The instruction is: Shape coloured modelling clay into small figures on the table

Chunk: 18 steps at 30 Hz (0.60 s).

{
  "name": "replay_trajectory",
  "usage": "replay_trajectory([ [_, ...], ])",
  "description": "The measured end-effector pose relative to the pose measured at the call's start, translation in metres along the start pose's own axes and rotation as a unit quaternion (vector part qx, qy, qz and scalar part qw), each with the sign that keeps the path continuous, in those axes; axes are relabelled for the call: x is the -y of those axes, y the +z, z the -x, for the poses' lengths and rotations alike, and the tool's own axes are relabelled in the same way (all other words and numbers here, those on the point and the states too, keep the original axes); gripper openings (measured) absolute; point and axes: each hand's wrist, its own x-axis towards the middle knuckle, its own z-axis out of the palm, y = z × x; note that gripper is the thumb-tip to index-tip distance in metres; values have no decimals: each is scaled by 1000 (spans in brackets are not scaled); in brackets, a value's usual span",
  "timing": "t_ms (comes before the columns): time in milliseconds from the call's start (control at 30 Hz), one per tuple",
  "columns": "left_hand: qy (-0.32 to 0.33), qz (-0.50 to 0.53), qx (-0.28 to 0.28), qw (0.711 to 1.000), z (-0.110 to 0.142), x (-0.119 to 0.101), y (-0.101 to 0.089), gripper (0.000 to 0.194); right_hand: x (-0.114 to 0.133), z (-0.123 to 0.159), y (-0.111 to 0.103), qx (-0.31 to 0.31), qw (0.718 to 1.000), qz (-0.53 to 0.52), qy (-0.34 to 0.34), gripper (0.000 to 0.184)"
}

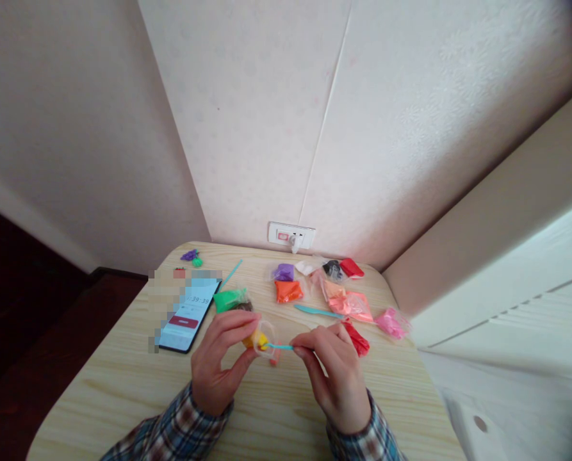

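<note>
Pinched in my left hand (225, 362) is a clear plastic bag with yellow modelling clay (255, 339) inside, its mouth turned toward the right. My right hand (334, 371) grips a thin turquoise modelling tool (280, 347) between thumb and fingers. The tool's far end reaches into the bag's mouth and touches the yellow clay. Below the bag a small reddish-pink piece (275, 357) lies on the table, partly hidden. Just beyond my right hand is a red clay packet (357, 338). A green clay packet (228, 299) and a dark brown one (243, 307) lie past my left hand.
A phone (189, 317) lies at the left of the wooden table (117, 384). Purple (284, 273), orange (289, 291) and pink (392, 323) packets, among several others, spread across the back right. Turquoise tools (317, 311) lie between them. Small purple grapes (189, 255) sit back left.
</note>
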Motion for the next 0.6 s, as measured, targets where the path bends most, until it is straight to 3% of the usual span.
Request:
replay_trajectory([
  [600,-43,29,16,999,5,4,0,28,-1,0,0,28,999,-23,16,15],
])
